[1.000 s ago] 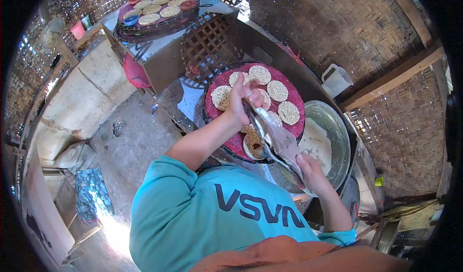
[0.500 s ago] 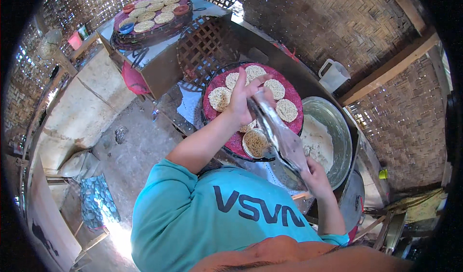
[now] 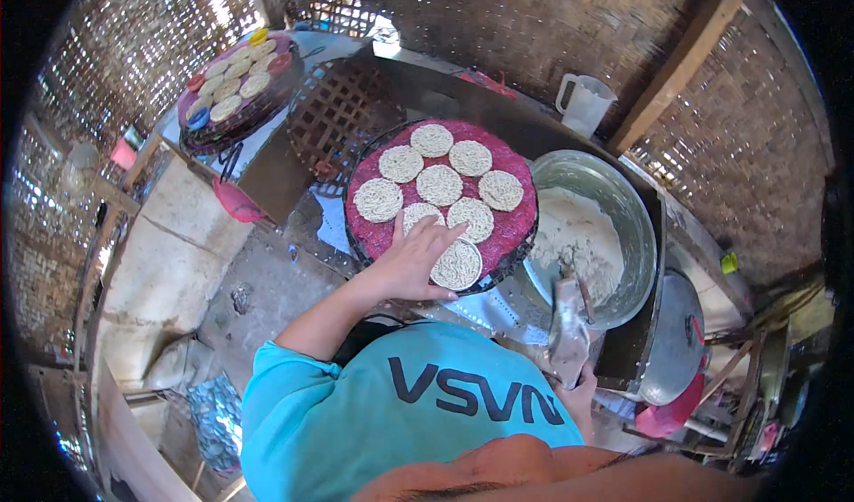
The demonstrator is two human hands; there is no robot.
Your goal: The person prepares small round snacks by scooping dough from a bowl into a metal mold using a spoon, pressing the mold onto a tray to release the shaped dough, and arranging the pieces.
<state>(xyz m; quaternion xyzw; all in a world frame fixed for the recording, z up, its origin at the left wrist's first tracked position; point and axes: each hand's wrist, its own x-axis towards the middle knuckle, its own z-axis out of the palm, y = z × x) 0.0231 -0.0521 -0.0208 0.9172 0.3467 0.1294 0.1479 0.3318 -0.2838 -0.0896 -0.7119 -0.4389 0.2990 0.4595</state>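
Note:
A round tray (image 3: 511, 159) covered in magenta stands before me, bearing several flat, pale discs (image 3: 439, 184) of fine squiggly strands. The disc nearest me lies inside a thin pale ring (image 3: 456, 264). My left hand (image 3: 411, 260) reaches over the tray's near left edge with fingers spread, thumb and forefinger to either side of that ring; whether they touch it I cannot tell. Low on the right, my right hand (image 3: 583, 393) is closed round the lower end of a greyish, shiny piping bag (image 3: 568, 333). The bag's upper end is at the near rim of a big metal bowl (image 3: 633, 235) holding white dough (image 3: 583, 235).
A second tray of discs (image 3: 238, 79) with coloured rings sits on the table at far left. An openwork woven tray (image 3: 342, 115) leans beside it. Behind the bowl stands a clear pitcher (image 3: 585, 103). A large metal lid (image 3: 673, 337) is at right. Woven walls enclose the space.
My left hand has left the bag and come down to the ring. My right hand has drawn the bag right and nearer me, off the tray to the bowl.

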